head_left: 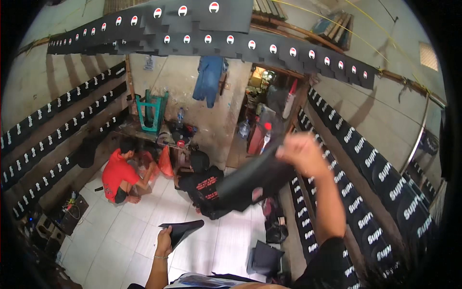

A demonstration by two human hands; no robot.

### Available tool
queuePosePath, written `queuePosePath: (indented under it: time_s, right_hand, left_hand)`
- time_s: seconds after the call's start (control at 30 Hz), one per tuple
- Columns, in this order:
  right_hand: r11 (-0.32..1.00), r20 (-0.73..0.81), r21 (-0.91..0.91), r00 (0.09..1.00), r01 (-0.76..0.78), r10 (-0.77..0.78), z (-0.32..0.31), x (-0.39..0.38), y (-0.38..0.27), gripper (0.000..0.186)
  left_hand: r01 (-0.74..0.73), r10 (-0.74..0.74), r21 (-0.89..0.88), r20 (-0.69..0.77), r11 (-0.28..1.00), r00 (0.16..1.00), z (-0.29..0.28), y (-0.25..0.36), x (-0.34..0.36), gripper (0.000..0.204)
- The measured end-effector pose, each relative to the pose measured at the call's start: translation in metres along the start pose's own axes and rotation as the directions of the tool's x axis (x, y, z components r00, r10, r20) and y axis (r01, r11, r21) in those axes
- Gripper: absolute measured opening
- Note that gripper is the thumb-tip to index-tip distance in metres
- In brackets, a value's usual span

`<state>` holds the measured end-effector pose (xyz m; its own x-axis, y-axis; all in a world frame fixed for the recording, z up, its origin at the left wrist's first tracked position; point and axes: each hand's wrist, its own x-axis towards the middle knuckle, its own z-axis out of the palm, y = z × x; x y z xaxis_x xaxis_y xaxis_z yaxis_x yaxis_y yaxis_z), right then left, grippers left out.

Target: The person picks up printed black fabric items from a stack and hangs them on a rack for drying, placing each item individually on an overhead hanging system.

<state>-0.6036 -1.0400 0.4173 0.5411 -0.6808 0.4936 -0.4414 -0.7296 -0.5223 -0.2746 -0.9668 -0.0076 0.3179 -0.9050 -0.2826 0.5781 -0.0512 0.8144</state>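
My right hand (304, 153), raised and blurred by motion, pinches one end of a limp black fabric panel (240, 188). The panel swings out to the left and carries a small round red-and-white print. Lower down, my left hand (164, 242) is closed around another black panel (185, 232), which is folded over and points right. No print shows on that one. Overhead, black panels (208, 38) with similar round prints hang in overlapping rows.
A person in red (118, 173) and a person in black (204, 185) crouch on the tiled floor (108, 248). Black panels with white lettering line the left wall (57, 103) and right wall (370, 159). Dark flat sheets (266, 258) lie at lower right. A green stool (151, 111) stands behind.
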Motion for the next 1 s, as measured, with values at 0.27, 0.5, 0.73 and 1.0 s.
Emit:
queuePosePath:
  time_s: [0.27,0.5,0.73,1.0]
  right_hand:
    - [0.755,-0.388,0.435,0.859,0.491,-0.335,-0.219,0.291,-0.031,0.013]
    - [0.736,-0.420,0.547,0.892,0.398,-0.170,-0.244,0.369,0.000,0.017]
    - [0.770,-0.526,0.486,0.842,0.413,-0.119,-0.221,0.377,0.030,0.025]
    - [0.810,-0.822,-0.034,0.445,0.585,-0.356,-0.157,0.270,0.106,0.026]
  left_hand:
    - [-0.171,0.157,-0.100,-0.127,0.980,0.979,0.061,-0.001,0.053,0.018]
    - [-0.342,0.217,-0.315,-0.371,0.885,0.903,0.063,-0.036,0.057,0.019]
    - [-0.393,0.253,-0.261,-0.441,0.882,0.861,0.078,-0.038,0.054,0.019]
    - [-0.201,0.136,-0.185,-0.315,0.962,0.939,0.117,-0.005,0.038,0.024]
